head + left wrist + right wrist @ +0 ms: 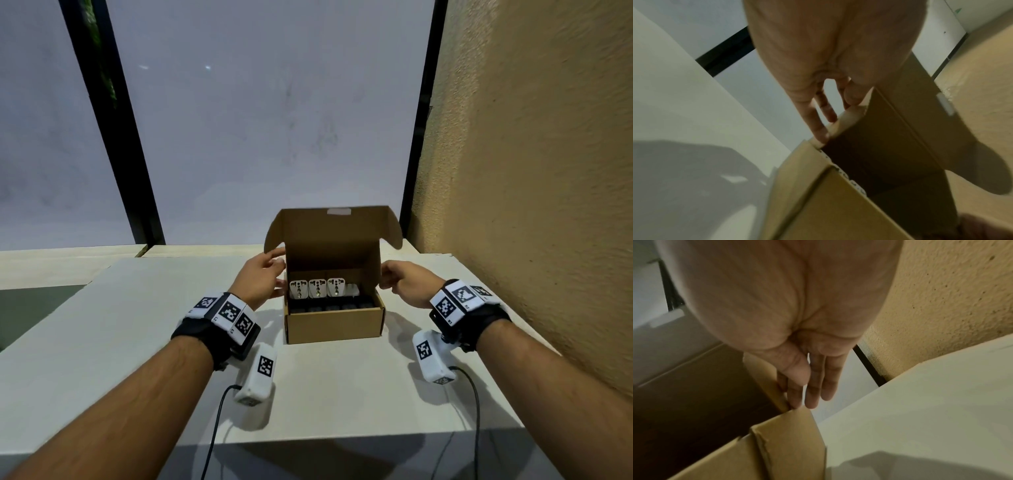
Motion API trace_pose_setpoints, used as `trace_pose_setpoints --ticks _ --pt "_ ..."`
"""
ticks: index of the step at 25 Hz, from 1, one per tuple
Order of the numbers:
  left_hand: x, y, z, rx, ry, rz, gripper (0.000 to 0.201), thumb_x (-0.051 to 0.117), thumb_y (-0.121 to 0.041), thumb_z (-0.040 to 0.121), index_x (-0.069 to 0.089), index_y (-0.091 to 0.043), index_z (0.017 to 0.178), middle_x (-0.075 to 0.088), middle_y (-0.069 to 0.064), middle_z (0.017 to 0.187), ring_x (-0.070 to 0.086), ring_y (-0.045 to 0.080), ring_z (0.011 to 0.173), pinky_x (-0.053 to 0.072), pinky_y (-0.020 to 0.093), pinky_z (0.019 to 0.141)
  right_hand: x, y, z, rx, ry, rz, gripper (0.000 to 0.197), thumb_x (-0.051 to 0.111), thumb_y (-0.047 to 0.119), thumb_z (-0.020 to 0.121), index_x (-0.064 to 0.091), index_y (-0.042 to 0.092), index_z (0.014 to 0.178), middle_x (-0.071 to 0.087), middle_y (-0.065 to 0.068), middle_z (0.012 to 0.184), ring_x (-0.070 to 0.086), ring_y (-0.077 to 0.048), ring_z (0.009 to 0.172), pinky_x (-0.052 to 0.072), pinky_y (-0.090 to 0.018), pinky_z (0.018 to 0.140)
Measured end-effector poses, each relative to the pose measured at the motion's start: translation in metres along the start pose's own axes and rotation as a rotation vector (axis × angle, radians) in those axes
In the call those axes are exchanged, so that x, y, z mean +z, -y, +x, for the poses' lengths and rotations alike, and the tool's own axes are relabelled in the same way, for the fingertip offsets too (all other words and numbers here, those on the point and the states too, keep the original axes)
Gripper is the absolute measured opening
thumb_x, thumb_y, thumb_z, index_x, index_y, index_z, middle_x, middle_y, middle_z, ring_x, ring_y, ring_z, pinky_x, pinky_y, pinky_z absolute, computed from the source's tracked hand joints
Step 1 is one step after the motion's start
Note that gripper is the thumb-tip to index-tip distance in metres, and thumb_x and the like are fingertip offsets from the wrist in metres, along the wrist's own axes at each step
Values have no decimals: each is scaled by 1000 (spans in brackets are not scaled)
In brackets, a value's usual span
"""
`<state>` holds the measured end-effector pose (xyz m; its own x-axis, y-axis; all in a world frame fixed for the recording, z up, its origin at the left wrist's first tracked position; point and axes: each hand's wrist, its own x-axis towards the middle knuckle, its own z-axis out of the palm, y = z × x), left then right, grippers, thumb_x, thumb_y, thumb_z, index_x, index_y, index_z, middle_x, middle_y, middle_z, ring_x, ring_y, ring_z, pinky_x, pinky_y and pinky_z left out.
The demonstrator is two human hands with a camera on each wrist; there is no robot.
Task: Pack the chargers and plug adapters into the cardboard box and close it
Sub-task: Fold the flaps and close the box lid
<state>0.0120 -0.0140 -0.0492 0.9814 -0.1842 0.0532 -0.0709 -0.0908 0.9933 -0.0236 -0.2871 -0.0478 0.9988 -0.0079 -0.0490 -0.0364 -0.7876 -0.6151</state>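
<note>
The brown cardboard box (334,323) stands in the middle of the white table with its lid (332,236) upright at the back. Inside, white plug adapters (317,287) stand in a row behind a row of black chargers (330,305). My left hand (279,274) is at the box's left side, its straight fingers (819,125) lying against the left side flap (849,116). On the other side, my right hand (385,279) touches the right wall, with its straight fingers (795,395) against the flap edge (777,391). Neither hand holds anything.
A textured tan wall (531,171) rises close to the right of the box. Frosted panels with black frames (137,178) stand behind the table (137,325). The table's front edge is near my forearms. Black cables (219,421) hang from both wrist units.
</note>
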Motion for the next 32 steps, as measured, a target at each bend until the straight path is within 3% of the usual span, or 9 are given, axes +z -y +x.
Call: trace_pose_setpoints --ticks 3,8,12,16,19,21,24,27,32 --pt "-13 5 -5 43 7 57 19 45 -13 101 62 -18 107 59 10 112 59 20 72 53 35 73 -8 -6 -2 -35 -128 15 58 27 -18 84 55 13 125 64 -6 119 62 -18 98 44 -24 78" --pt "-28 -1 -23 116 21 -14 35 35 -33 104 62 -19 122 64 3 122 64 20 107 52 40 93 -15 3 -17 -131 -179 288 59 25 -21 86 58 15 118 63 -5 115 64 -21 98 49 -38 85" --pt "-23 -1 -37 112 144 118 45 25 -41 104 62 -22 121 62 -1 119 63 18 106 51 37 94 -12 6 -26 -108 -98 214 53 26 -25 83 64 9 100 64 -11 91 64 -26 90 52 -23 65" --pt "-18 7 -42 202 128 358 41 34 -33 103 70 -13 105 57 -6 112 64 21 101 53 37 83 -7 10 -35 -48 -90 46 47 35 -15 86 69 16 92 64 7 60 67 -28 87 53 -31 78" --pt "-17 8 -42 261 115 500 38 36 -30 103 71 -21 94 62 -7 103 67 19 93 49 29 72 -4 15 -35 -18 -102 -112 52 36 -7 84 65 35 83 67 2 78 65 -23 100 50 -34 91" --pt "-16 5 -41 259 115 598 37 36 -32 103 69 -25 88 65 -6 92 69 16 90 47 31 77 -4 16 -34 7 -83 -182 57 34 -5 81 62 44 76 66 -8 99 61 -24 107 48 -36 96" --pt "-14 4 -43 268 105 742 39 37 -36 102 72 -21 96 68 -2 99 65 17 92 48 34 86 -6 16 -35 52 -54 -226 62 33 -2 79 62 52 75 61 -7 119 62 -24 102 52 -35 90" --pt "-11 6 -46 297 88 810 40 36 -37 102 73 -21 98 67 -2 103 60 16 96 46 33 87 -7 21 -39 49 -30 -272 62 35 -5 82 68 46 96 56 -6 127 64 -24 97 54 -36 88" --pt "-11 6 -46 246 50 1070 42 32 -49 98 71 -32 95 67 -7 105 59 18 96 48 38 85 -1 33 -46 50 -13 -449 52 42 -5 89 68 33 115 52 -9 134 57 -30 112 46 -36 97"
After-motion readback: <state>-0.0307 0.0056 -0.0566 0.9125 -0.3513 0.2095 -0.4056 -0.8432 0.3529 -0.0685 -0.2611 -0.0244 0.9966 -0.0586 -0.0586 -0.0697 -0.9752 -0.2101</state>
